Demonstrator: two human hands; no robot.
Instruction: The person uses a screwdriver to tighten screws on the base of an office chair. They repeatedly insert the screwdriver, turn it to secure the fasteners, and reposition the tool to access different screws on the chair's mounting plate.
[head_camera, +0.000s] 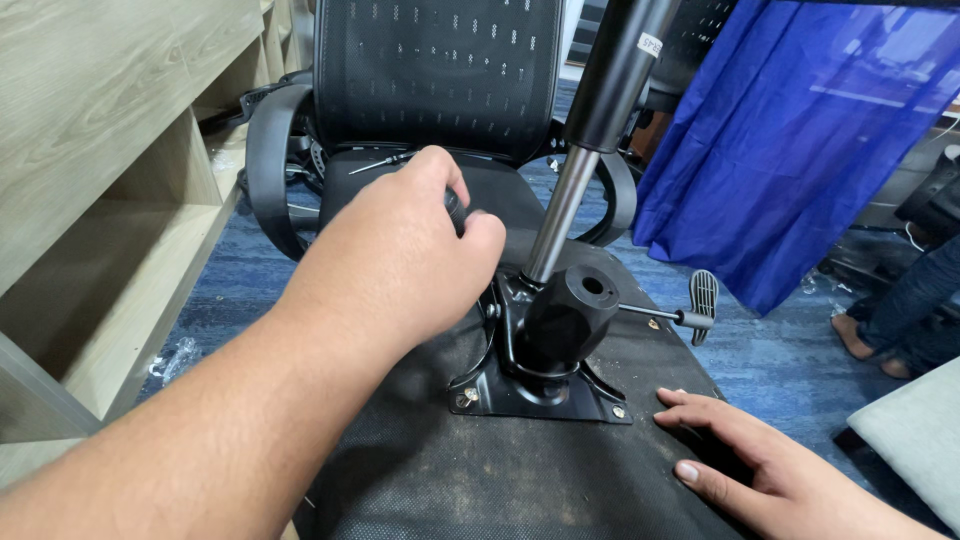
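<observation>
Small white rectangular label (650, 44) stuck near the top of the black gas-lift cylinder (622, 70), on its right side; print too small to make out. Crumpled clear plastic wrapping (178, 356) on the blue carpet (240, 275) at left, beside the pale wood shelving unit (110, 150). Blue cloth sheet (790, 140) hanging at right. Corner of a grey cushion (915, 430) at the right edge.

Upturned chair seat (480, 480), dusty black fabric underside, fills the foreground. Black metal mechanism plate (545, 385) is bolted to it; the cylinder's chrome rod (560, 215) rises out of it at a slant. A black knob-like housing (568, 315) sits at the rod's foot, and a thin lever with a grey paddle handle (703, 300) sticks out to the right.

Person's left hand (400, 250) is curled closed around a dark tool handle (458, 208). Only a bit of the handle shows between thumb and forefinger; it sits just left of the rod and above the plate's left edge. Tool tip hidden behind the hand.

Right hand (760, 455) lies flat on the seat fabric, fingers loosely spread, fingertips just right of the plate's near corner, holding nothing.

Behind, an upright black mesh office chair (430, 70) with a slim screwdriver-like tool (380, 160) lying on its seat. Another person's bare foot (865, 340) at far right.
</observation>
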